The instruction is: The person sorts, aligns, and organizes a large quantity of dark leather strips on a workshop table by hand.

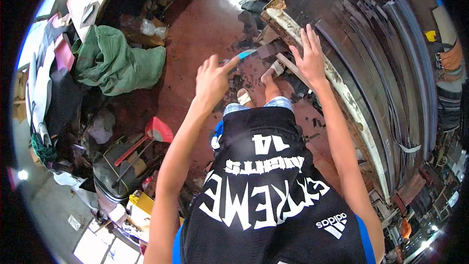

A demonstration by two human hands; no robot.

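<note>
Strip [272,50] lies between outspread right fingers [310,41] and curled left fingers [213,61], their grip unclear

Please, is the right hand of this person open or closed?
Open: the right hand has its fingers stretched out straight, with the thumb apart, not curled into a fist.

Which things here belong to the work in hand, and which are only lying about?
Probably the job:
dark piece, between left hand and right hand
blue item, at left index fingertip

Apparently just lying about:
green sack
red object
dark floor scraps
</note>
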